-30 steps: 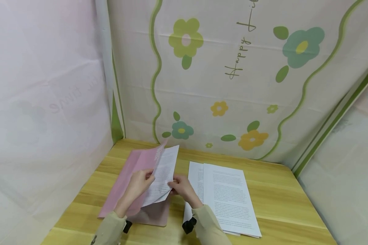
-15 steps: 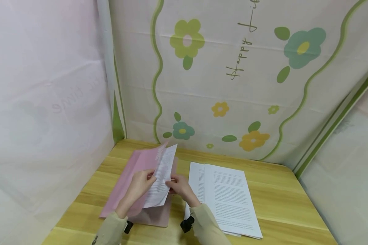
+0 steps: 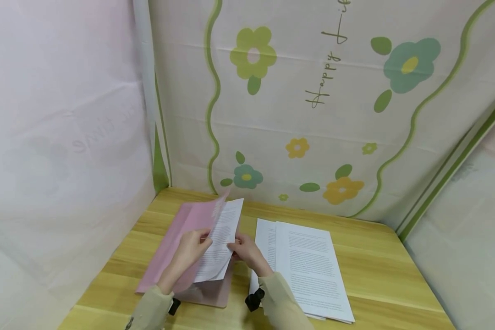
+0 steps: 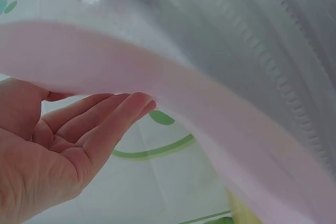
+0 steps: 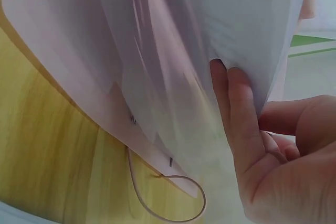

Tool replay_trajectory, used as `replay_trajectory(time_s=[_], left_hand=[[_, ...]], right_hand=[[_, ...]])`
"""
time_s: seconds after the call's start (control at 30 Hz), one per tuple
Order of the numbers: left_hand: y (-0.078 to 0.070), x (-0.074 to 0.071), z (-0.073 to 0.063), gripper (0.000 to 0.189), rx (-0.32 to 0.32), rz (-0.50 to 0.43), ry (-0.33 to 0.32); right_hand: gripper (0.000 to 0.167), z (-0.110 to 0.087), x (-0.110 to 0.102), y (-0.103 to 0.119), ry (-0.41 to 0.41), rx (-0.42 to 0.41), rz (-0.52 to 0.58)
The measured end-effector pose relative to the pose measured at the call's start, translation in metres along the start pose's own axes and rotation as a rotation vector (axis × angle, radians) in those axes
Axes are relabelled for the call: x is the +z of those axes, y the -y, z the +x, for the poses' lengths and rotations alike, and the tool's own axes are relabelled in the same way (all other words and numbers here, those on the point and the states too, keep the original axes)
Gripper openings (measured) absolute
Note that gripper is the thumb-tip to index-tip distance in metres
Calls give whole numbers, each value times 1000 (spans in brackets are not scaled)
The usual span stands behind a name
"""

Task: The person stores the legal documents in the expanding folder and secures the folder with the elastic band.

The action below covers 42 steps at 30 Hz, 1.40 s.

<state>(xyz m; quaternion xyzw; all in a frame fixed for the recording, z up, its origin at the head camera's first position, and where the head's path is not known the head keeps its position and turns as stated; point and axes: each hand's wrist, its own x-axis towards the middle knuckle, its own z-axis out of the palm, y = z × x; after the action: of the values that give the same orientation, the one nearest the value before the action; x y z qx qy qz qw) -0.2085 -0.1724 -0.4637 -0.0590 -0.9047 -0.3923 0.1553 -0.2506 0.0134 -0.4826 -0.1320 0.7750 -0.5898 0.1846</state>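
Observation:
A pink folder (image 3: 165, 261) stands open on the left of the table, its cover lifted. My left hand (image 3: 189, 250) pinches the cover's free edge; in the left wrist view its fingers lie along the pink edge (image 4: 79, 56), with clear ribbed sleeves (image 4: 226, 40) beyond. Printed sheets (image 3: 222, 236) rise tilted out of the folder. My right hand (image 3: 246, 252) grips their right edge, thumb on the near face. In the right wrist view, two fingertips (image 5: 241, 82) press the white paper (image 5: 252, 19) beside a clear sleeve (image 5: 163, 51). A thin cord loop (image 5: 203, 199) hangs at the folder's edge.
Printed paper stacks (image 3: 313, 270) lie overlapping to the right of the folder, close to my right forearm. The wooden table (image 3: 379, 270) is bounded by a flower-printed cloth wall (image 3: 272, 114) behind and plain pale cloth (image 3: 66, 183) at the left.
The sheets in my right hand swing slightly left, then back to the right, with that hand following. My left hand keeps its grip on the cover. The camera view shifts a little.

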Motion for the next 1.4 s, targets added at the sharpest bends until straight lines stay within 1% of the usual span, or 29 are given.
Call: replay_trajectory(time_s=[0.13, 0.27, 0.4, 0.6, 0.83, 0.97, 1.13, 1.23, 1.4], left_hand=[[-2, 0, -1, 29, 5, -15, 8], [-4, 0, -1, 29, 13, -21, 10], [-5, 0, -2, 30, 12, -3, -3], [-4, 1, -2, 30, 6, 3, -18], [-2, 3, -3, 30, 2, 0, -27], [-1, 3, -4, 29, 2, -3, -29], [-2, 4, -5, 29, 6, -7, -26], [-3, 4, -4, 30, 3, -11, -31], [-3, 4, -3, 32, -15, -18, -26]], right_hand=[[37, 3, -1, 1, 8, 1, -6], [36, 5, 0, 2, 20, -11, 14], [36, 6, 2, 6, 22, -23, 13], [36, 7, 3, 8, 35, -10, -3], [33, 9, 0, 3, 72, -12, -2], [33, 12, 3, 1, 67, -7, -1], [35, 14, 10, 4, 40, 1, -7], [35, 13, 12, 7, 29, -5, -16], [30, 7, 11, 9, 13, -23, -49]])
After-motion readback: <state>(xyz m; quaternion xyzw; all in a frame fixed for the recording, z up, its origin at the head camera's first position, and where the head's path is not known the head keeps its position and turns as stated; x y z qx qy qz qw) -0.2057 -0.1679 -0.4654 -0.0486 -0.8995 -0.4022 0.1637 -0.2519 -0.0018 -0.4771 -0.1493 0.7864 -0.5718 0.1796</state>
